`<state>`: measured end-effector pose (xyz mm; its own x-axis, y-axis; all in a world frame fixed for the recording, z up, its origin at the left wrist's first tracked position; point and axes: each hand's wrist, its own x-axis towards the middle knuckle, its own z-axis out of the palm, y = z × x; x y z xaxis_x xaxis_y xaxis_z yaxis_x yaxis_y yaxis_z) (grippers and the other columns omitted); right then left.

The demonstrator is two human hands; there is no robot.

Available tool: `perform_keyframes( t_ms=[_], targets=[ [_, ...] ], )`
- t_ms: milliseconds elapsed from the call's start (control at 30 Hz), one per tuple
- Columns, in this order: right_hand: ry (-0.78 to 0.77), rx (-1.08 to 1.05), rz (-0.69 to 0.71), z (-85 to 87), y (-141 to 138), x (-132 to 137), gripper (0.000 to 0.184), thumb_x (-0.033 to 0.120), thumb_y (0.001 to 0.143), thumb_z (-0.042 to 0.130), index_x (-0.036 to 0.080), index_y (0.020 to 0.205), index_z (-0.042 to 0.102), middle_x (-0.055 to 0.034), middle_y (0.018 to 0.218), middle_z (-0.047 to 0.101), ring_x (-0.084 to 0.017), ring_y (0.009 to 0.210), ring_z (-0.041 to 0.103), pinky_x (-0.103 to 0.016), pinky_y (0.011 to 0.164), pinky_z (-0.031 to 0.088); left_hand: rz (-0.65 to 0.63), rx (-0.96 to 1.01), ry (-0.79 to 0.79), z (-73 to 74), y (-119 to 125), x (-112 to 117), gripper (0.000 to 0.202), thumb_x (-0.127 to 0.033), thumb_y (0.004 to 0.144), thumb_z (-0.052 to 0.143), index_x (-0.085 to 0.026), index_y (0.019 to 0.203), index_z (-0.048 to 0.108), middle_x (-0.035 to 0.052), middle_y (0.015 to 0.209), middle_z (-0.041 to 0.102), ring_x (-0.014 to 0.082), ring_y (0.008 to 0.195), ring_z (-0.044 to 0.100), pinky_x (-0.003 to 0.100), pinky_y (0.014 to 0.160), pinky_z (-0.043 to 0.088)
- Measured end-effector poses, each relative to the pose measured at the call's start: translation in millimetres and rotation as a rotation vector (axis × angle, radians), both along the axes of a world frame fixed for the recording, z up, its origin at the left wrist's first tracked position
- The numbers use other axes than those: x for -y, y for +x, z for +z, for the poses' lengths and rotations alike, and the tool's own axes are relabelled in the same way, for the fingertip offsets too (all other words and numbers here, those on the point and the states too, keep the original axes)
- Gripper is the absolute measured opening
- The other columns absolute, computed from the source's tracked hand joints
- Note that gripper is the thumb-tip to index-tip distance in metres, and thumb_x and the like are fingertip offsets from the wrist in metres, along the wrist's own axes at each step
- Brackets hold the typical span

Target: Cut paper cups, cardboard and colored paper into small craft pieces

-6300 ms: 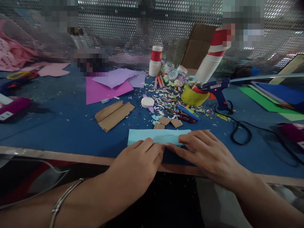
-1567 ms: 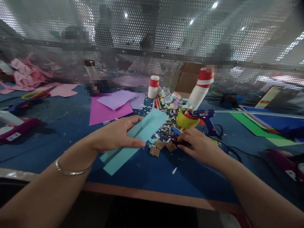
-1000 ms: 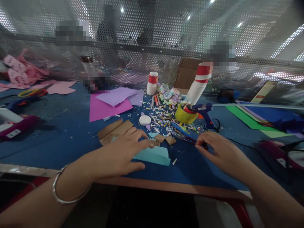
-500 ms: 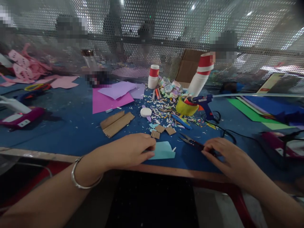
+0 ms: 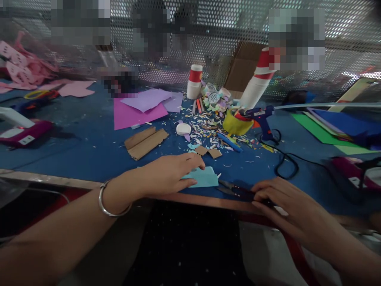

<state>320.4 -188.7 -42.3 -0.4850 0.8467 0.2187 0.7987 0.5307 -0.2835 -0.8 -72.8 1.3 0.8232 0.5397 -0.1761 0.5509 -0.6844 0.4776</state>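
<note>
Lower centre, my left hand (image 5: 171,171), half spread, covers paper (image 5: 208,177); pressing should steady it. My right hand (image 5: 284,200) grips scissors (image 5: 239,192).

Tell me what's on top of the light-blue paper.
The left hand lies over the light-blue paper, hiding its middle and most of its left part; whatever is beneath the palm cannot be seen. The paper's right end shows uncovered.

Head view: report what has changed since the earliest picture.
The right hand has let go of the light blue strip and taken hold of the snips, bringing them toward the person, blades near the strip's right end. The strip has shifted toward the person's left, the left hand still at it. The cardboard piece and glue gun stayed put.
</note>
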Motion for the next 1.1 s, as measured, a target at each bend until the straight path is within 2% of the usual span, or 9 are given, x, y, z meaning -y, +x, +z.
perform_keyframes(
  t_ms=[67,167,300,367,533,667,933,1100],
  targets=[
    [-0.006,0.001,0.001,-1.4,0,-2,0.006,0.027,0.1,0.055,0.026,0.097,0.061,-0.0057,0.106,0.069,-0.022,0.098,0.067,-0.037,0.082,0.053,-0.03,-0.015,0.043,-1.0,1,0,0.043,-0.03,0.098,0.056,-0.028,0.14,0.049,0.0076,0.136,0.055,0.0223,0.101,0.063,0.033,0.082,0.048],
    [0.01,-0.003,-0.005,-1.9,1,-3,0.008,0.029,0.1,0.056,0.026,0.096,0.062,-0.0056,0.105,0.069,-0.022,0.097,0.068,-0.037,0.083,0.053,-0.077,-0.024,0.156,-1.1,2,1,0.046,-0.029,0.099,0.056,-0.034,0.144,0.051,0.01,0.133,0.055,0.0279,0.114,0.059,0.039,0.092,0.049],
    [0.031,0.004,-0.015,1.4,3,-2,0.01,0.031,0.099,0.057,0.026,0.094,0.064,-0.0055,0.103,0.071,-0.023,0.093,0.069,-0.037,0.081,0.054,-0.167,0.036,0.251,-5.1,2,2,0.048,-0.024,0.103,0.046,-0.04,0.148,0.05,0.0109,0.153,0.045,0.0345,0.136,0.046,0.057,0.112,0.037],
    [0.033,0.004,-0.012,3.6,2,-1,0.01,0.031,0.099,0.057,0.026,0.093,0.064,-0.0058,0.102,0.071,-0.023,0.092,0.069,-0.038,0.081,0.054,-0.168,0.056,0.23,-9.0,0,2,0.048,-0.026,0.104,0.043,-0.042,0.15,0.048,0.0083,0.161,0.039,0.0354,0.143,0.041,0.06,0.116,0.033],
    [0.033,-0.003,0.001,6.2,-1,-2,0.013,0.031,0.1,0.055,0.026,0.091,0.064,-0.0065,0.101,0.072,-0.023,0.089,0.069,-0.037,0.077,0.054,-0.159,0.052,0.163,-17.0,-6,1,0.046,-0.034,0.105,0.043,-0.043,0.15,0.046,0.0034,0.168,0.032,0.0334,0.153,0.03,0.06,0.121,0.026],
    [0.032,0.002,0.026,5.2,-2,-3,0.012,0.03,0.1,0.056,0.025,0.091,0.063,-0.0063,0.102,0.071,-0.023,0.09,0.068,-0.037,0.078,0.053,-0.16,0.038,0.143,-19.5,-8,1,0.047,-0.035,0.107,0.039,-0.042,0.153,0.043,0.0031,0.169,0.028,0.0304,0.155,0.026,0.056,0.124,0.022],
    [0.031,0.024,0.063,6.0,-4,-5,0.011,0.03,0.101,0.055,0.025,0.096,0.063,-0.0061,0.103,0.071,-0.023,0.096,0.068,-0.038,0.082,0.053,-0.187,0.034,0.143,-22.2,-8,1,0.049,-0.036,0.107,0.038,-0.05,0.154,0.036,-0.0032,0.173,0.015,0.0285,0.16,0.012,0.058,0.127,0.008],
    [0.08,0.003,0.025,11.5,0,-5,0.014,0.032,0.099,0.055,0.026,0.09,0.065,-0.0062,0.097,0.072,-0.024,0.089,0.07,-0.039,0.078,0.055,-0.162,0.0,0.149,-22.6,-8,3,0.05,-0.045,0.108,0.031,-0.043,0.158,0.031,-0.0003,0.173,0.012,0.0252,0.16,0.007,0.055,0.127,0.005]
  ],
)
